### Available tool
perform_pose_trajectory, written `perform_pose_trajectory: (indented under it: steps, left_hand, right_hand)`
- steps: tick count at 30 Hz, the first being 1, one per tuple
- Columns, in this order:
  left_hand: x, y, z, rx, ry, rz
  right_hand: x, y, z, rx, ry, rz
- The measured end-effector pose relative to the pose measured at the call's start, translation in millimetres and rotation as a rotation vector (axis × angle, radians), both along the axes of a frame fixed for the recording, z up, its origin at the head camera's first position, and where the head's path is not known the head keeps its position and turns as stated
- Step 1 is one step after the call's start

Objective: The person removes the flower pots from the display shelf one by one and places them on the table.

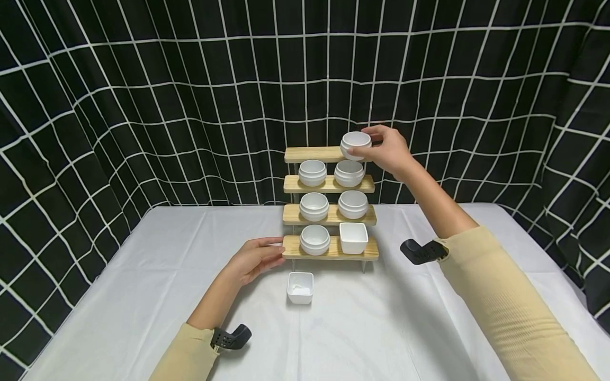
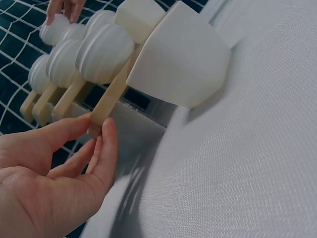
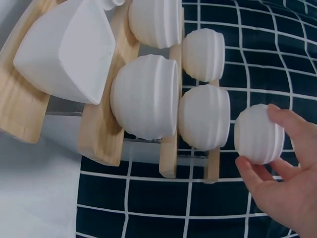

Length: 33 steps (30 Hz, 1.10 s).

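Note:
My right hand (image 1: 389, 152) grips a round white bowl (image 1: 356, 142), thumb on one side and fingers on the other. The right wrist view shows this bowl (image 3: 257, 135) just above the top board, with a small gap beneath. My left hand (image 1: 256, 259) pinches the left end of the lowest board of a tiered wooden display stand (image 1: 329, 255); the left wrist view shows thumb and fingers on that board end (image 2: 105, 106). Two round bowls stand on each middle board. The lowest board bears a round bowl (image 1: 315, 241) and a square bowl (image 1: 353, 238).
A small square white bowl (image 1: 300, 288) stands on the white-covered table (image 1: 362, 328) in front of the stand, near my left hand. Behind the stand hangs a black curtain (image 1: 229, 95) with a white grid.

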<state>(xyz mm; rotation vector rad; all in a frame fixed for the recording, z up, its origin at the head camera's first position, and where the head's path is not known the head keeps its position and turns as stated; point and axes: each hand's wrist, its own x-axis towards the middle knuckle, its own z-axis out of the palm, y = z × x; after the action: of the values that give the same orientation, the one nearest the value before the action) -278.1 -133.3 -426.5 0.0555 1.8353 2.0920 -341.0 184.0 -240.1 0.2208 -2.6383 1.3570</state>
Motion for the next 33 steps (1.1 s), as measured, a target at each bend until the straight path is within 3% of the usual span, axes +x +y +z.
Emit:
perform_pose_trajectory:
  steps: [33]
  left_hand:
    - [1.0, 0.5, 1.3, -0.006, 0.006, -0.002]
  right_hand:
    - [24.1, -4.7, -14.8, -0.016, 0.02, 0.061]
